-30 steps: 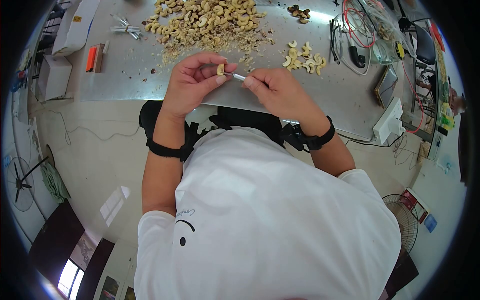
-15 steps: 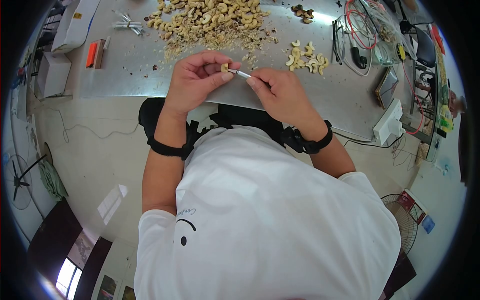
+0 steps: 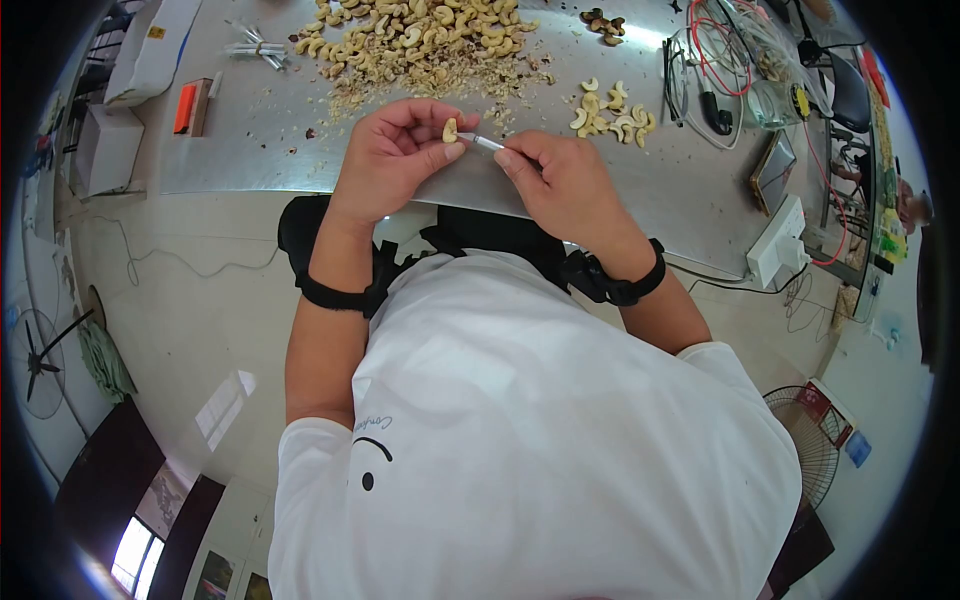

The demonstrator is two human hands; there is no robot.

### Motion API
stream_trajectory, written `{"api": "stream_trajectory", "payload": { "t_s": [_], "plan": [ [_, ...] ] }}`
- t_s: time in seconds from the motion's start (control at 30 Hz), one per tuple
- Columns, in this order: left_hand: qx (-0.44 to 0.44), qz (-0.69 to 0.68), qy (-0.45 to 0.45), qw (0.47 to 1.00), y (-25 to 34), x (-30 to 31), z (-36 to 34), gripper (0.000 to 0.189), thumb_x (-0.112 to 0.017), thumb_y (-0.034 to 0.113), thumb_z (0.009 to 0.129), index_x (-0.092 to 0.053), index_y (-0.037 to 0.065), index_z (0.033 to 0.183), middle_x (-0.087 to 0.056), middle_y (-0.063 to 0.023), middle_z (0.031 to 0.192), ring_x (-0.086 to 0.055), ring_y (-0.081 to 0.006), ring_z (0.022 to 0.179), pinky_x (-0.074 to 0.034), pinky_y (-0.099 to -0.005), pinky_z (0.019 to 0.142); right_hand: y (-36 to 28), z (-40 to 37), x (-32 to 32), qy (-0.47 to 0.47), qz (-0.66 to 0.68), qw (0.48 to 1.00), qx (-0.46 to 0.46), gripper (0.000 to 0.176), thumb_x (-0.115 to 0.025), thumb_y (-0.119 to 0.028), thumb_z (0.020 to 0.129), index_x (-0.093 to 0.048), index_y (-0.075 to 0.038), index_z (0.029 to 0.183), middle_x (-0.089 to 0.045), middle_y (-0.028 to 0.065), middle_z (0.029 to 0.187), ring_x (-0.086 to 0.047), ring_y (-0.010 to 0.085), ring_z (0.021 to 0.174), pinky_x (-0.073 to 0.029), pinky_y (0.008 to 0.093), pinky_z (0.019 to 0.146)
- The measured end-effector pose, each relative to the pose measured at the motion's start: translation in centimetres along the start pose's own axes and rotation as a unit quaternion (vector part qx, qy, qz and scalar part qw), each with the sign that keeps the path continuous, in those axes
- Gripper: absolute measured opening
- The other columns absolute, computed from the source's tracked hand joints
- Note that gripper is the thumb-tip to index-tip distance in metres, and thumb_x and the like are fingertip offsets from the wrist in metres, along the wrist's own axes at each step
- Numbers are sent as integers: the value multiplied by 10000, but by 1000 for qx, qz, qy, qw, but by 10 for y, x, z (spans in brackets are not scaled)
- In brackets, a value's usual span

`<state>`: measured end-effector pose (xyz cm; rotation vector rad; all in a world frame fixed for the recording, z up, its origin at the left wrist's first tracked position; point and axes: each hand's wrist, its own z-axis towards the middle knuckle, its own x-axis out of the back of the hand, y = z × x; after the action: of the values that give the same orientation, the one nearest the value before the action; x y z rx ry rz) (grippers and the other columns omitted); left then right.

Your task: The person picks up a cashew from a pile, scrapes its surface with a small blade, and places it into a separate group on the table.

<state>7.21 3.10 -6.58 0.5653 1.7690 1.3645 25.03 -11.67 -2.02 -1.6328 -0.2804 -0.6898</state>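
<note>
Head view shows the left hand (image 3: 390, 165) curled almost closed, pinching a pale cashew kernel (image 3: 450, 130) between thumb and fingertips just above the near edge of the bench (image 3: 260, 150). The right hand (image 3: 565, 185) is closed in a pen-like grip around a thin metal pick (image 3: 482, 142), whose tip meets the kernel's side. To judge by this, the step in hand is scraping or picking skin off this one kernel, held in the air between both hands and not resting on the bench.

The next move seems to call for a light, short stroke of the pick along the curve, with the left fingers turning the kernel to bring up an uncleaned side. Too much force could split it or flick it out of the pinch.

Beyond the hands lies a big heap of cashews mixed with husk crumbs (image 3: 420, 45). To its right sits a small group of clean kernels (image 3: 610, 115), and farther back a few dark pieces (image 3: 605, 25). Spare metal picks (image 3: 255, 50) and an orange box (image 3: 190, 108) lie well off to the left. Tangled cables (image 3: 710, 70) and a glass jar (image 3: 775, 100) crowd the right end. Nothing stands between the hands and either pile.
</note>
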Motion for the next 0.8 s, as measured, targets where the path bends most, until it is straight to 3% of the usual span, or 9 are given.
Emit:
{"api": "stream_trajectory", "payload": {
  "t_s": [0.2,0.43,0.63,0.8],
  "plan": [
    [5,8,2,1000,0,1,-1,305,-693,-110,919,-641,-48,1213,-724,-183,1185,-717,-212,1092,-586,-329,986,5,-2,-6,77,-32,994,64,185,-696,-208,944,-711,-27,909,-681,172,765,-655,400,680,-510,451,608],
    [10,9,2,1000,1,-1,1,332,-702,-109,911,-648,-36,1230,-728,-147,1131,-713,-208,1085,-584,-344,996,5,0,4,33,4,999,38,179,-698,-208,938,-729,-33,923,-677,168,759,-653,376,661,-497,430,588],
    [-16,43,17,999,-2,1,-2,352,-761,-98,869,-687,-10,1202,-738,-88,1149,-672,-108,1001,-564,-266,941,3,3,5,-1,14,1000,-13,213,-688,-216,938,-723,-9,899,-656,190,717,-634,376,629,-483,427,580],
    [-27,23,28,999,-3,-3,-2,359,-775,-104,854,-706,2,1190,-738,-67,1153,-656,-83,963,-557,-241,905,8,5,6,-13,9,1000,-4,238,-681,-229,941,-722,0,890,-646,197,694,-608,367,591,-475,425,574]
  ]
}}
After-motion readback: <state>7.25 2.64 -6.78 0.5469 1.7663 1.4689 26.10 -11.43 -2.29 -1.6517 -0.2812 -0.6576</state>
